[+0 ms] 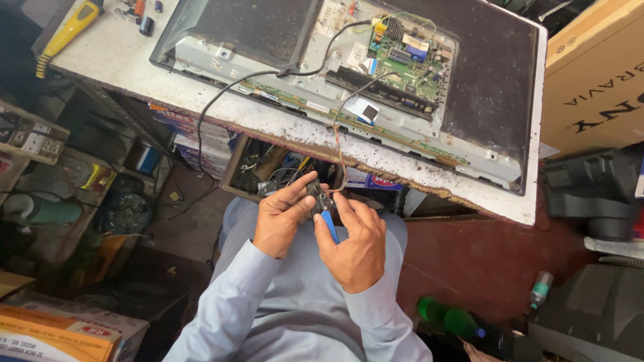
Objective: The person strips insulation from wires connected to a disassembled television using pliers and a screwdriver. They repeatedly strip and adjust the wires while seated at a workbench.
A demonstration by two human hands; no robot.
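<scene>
Both hands, the left hand (282,218) and the right hand (352,245), sit low over the lap, close together. Just ahead of them the table (127,57) edge bars the way, with an open drawer (268,167) of clutter beneath it. Thin wires (339,144) hang from the opened television (376,74) down to the fingers. Left of the left hand, open floor (194,228); right of the right hand, bare red floor before a black casing (590,191).

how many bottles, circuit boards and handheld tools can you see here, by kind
green plastic bottles: 1
clear plastic bottles with green cap: 1
green circuit boards in the opened flat screen: 1
blue-handled tools in the right hand: 1
yellow-handled tools on the bench: 1
total: 5
</scene>
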